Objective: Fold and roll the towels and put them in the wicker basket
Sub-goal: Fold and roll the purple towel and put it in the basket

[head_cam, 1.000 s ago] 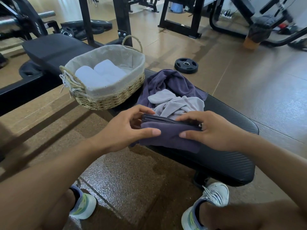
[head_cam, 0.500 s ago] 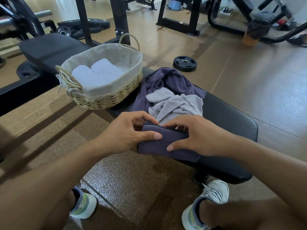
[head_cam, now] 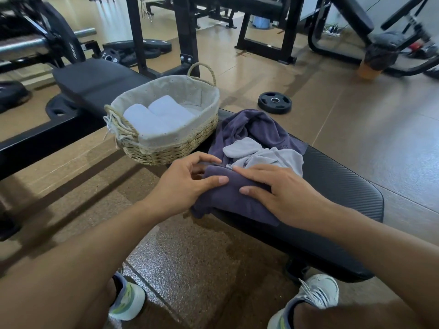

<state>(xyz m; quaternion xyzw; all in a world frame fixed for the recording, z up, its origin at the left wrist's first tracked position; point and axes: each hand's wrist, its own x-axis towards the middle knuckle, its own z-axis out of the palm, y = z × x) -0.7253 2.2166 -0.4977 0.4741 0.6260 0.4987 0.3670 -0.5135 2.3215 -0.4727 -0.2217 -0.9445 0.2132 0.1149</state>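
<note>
Towel (head_cam: 234,198) overhanging bench edge (head_cam: 308,236)

Both forearms are bare, with no sleeves, watch or rings in view. The person wears white mesh running shoes, left shoe (head_cam: 127,302) and right shoe (head_cam: 308,302), with yellow-green accents, white laces, and dark ankle socks (head_cam: 118,284).

A dark purple towel (head_cam: 231,198) is gripped at the near edge of the bench (head_cam: 344,186) by the left hand (head_cam: 187,184) and the right hand (head_cam: 282,188), thumbs laid on top. Behind it, loose grey (head_cam: 263,155) and purple (head_cam: 256,124) towels are heaped. Two rolled pale towels (head_cam: 154,113) are held in the wicker basket (head_cam: 171,148) at the bench's left edge.
</note>
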